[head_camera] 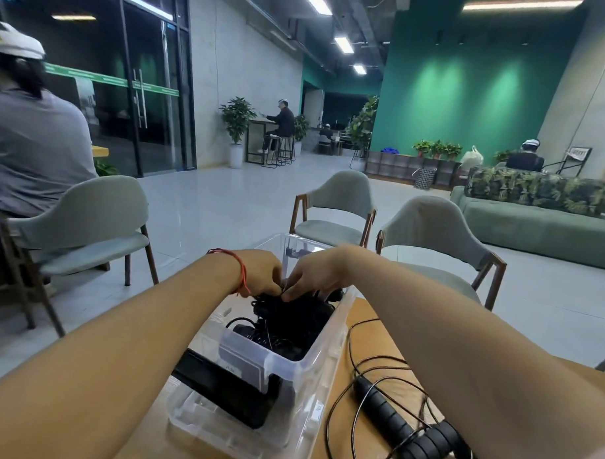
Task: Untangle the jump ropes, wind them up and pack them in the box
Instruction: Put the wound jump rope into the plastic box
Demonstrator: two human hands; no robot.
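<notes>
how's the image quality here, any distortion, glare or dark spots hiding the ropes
Head view: wide-angle distortion bends lines near the edges; ceiling lights blow out and glare on the glossy floor; the black rope bundle in the clear box reads as one dark mass where the left hand and right hand pinch it; the loose rope on the table is sharp.

Rope bundle in box on table, loose rope to its right

Wooden table: a clear box sits on it, and just right of the box a loose rope sprawls, black handles together.
</notes>
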